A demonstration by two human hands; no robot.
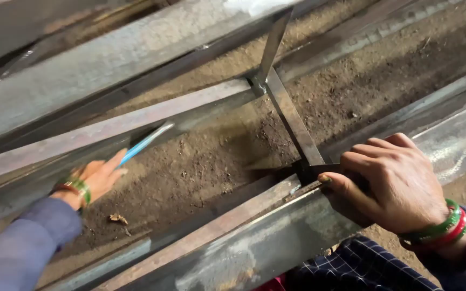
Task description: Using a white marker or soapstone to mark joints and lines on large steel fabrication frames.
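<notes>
My right hand point(392, 183) is clamped over the top edge of the near steel angle bar point(276, 231), fingers curled down on the foot of the flat cross strip point(292, 121), which pins that strip where it meets the bar. My left hand point(97, 178) grasps a blue pencil-like marker point(145, 143) (blurred, so I may be wrong about its kind), its tip laid against the middle steel bar point(136, 121), where a line could be drawn. The strip's far end reaches a joint point(259, 83) on that bar. My right fingers cover the near junction, and the bars run out of view over bare dirt point(200, 167).
</notes>
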